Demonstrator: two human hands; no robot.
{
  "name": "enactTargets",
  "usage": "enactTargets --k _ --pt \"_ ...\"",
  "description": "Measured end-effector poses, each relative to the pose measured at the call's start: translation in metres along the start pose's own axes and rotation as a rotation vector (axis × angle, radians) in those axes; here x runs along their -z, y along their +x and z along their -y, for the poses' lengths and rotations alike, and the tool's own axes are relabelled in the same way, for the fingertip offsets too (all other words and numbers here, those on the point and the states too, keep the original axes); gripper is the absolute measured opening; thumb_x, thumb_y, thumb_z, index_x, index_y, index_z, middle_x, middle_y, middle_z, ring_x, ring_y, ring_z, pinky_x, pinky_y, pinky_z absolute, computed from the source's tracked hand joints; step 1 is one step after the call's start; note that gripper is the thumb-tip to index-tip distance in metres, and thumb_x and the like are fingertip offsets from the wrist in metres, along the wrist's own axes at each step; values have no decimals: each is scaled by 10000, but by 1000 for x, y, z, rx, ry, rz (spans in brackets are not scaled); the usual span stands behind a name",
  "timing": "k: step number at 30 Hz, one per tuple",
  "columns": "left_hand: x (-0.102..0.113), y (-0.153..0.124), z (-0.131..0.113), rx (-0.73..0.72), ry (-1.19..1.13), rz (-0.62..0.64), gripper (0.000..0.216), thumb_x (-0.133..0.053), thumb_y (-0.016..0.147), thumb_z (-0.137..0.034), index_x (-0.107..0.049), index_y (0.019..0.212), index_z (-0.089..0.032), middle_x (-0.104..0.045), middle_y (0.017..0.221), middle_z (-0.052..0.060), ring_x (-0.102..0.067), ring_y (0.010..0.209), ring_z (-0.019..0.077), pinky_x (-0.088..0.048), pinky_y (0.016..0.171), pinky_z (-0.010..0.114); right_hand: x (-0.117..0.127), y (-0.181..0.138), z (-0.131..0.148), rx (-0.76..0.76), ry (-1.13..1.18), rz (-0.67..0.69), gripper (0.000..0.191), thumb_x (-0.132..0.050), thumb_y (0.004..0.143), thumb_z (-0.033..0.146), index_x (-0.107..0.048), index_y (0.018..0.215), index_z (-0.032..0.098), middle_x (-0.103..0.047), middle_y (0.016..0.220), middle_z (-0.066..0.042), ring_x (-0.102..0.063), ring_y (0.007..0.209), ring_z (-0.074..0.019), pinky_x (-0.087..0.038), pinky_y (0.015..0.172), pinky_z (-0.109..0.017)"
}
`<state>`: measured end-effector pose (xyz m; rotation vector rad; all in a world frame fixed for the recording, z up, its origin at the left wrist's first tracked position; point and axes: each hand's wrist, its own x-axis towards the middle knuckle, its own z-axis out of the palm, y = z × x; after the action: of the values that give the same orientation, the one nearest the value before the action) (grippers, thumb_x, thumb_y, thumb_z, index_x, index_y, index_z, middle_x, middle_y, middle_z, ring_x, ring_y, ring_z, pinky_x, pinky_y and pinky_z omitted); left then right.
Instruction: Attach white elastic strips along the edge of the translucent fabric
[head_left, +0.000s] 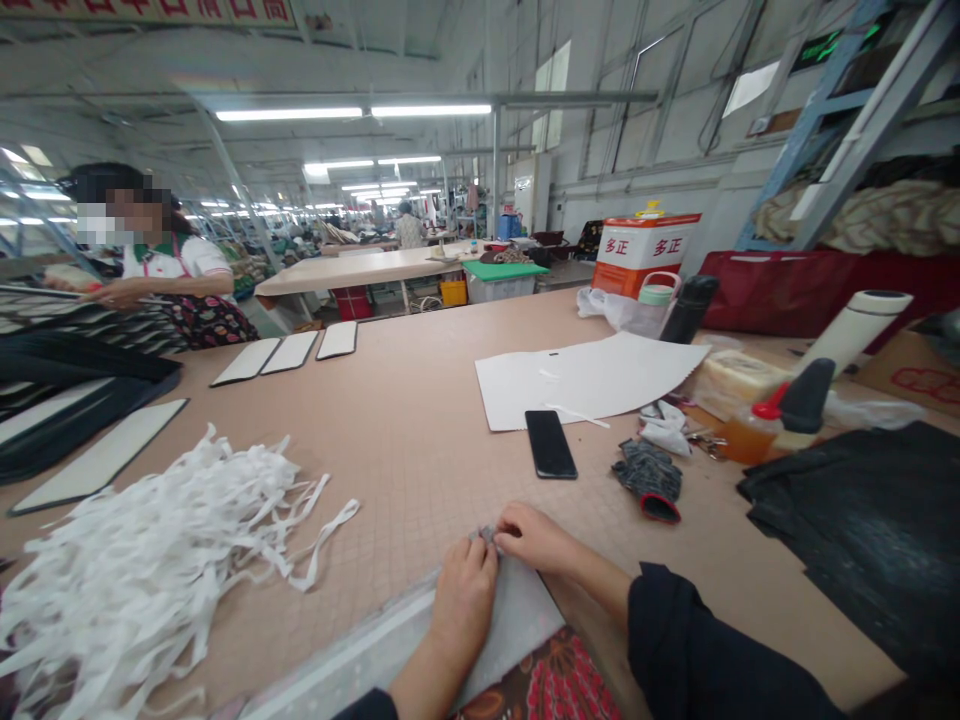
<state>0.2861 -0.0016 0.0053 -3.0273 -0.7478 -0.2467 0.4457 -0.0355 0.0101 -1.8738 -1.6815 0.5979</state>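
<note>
My left hand [466, 592] and my right hand [534, 537] meet at the near edge of the table. Fingertips of both hands are closed at a small crumpled greyish bit [486, 534], too small to name. Under my left hand lies a pale grey flat sheet [521, 600] with a whitish strip along it. Below the sheet, a dark patterned cloth with red motifs [574, 680] shows. Beyond my hands, a black phone [551, 444] rests against the edge of a large white paper sheet [577, 380].
White fabric strips [150, 560] are heaped at left, beside white dark-edged panels [105, 450]. At right are a grey glove [649, 478], an orange-liquid bottle [750, 432], a white flask [855, 330] and black material [862, 520]. A co-worker [180, 265] stands at far left.
</note>
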Motion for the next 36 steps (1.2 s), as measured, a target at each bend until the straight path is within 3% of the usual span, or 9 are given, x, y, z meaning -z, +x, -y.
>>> enactTargets --k 10,17,22,26,31,33,36 --pt "-20 -3 0 -11 75 -44 332 -424 813 -78 -479 1139 -119 -535 1014 101 -484 898 241 -455 745 389 -4 7 7 -107 -151 30 65 -491 660 173 -554 673 162 -574 734 -26 -477 696 -132 -319 605 -232" --pt "-3 0 -1 3 57 9 303 -411 817 -82 -498 1104 -130 -540 1001 86 -486 882 231 -452 739 378 -4 19 0 -117 -151 73 56 -524 654 176 -564 692 166 -595 705 -21 -486 655 -134 -306 573 -235" --pt "4 1 -3 30 20 40 291 -428 817 -87 -503 1093 -141 -545 1014 77 -492 896 234 -449 752 378 -5 16 5 -126 -168 -14 144 -433 732 109 -553 797 157 -590 802 -46 -499 742 -150 -355 664 -251" --pt "4 2 -1 134 -104 25 243 -408 830 -93 -540 1020 -170 -555 966 54 -497 878 212 -434 760 353 -14 -1 11 -18 -95 -113 205 -368 785 87 -554 847 149 -565 884 -70 -487 859 -162 -375 782 -269" --pt "13 -2 13 331 -312 79 123 -460 808 -131 -576 843 -153 -561 873 43 -510 868 187 -420 765 299 -20 -19 14 98 -67 -10 276 -352 790 63 -595 887 150 -577 922 -63 -490 904 -166 -387 814 -277" --pt "17 -6 16 295 -295 104 152 -428 828 -139 -579 824 -160 -561 866 41 -513 857 183 -421 746 294 -18 -21 20 116 -118 1 291 -345 798 57 -597 909 153 -578 943 -63 -490 916 -167 -388 820 -281" --pt "20 -13 15 126 -128 120 198 -389 842 -108 -572 898 -160 -563 895 55 -508 845 200 -427 722 324 -17 -24 30 185 -241 28 268 -374 807 66 -596 916 171 -578 970 -59 -487 921 -177 -394 817 -291"
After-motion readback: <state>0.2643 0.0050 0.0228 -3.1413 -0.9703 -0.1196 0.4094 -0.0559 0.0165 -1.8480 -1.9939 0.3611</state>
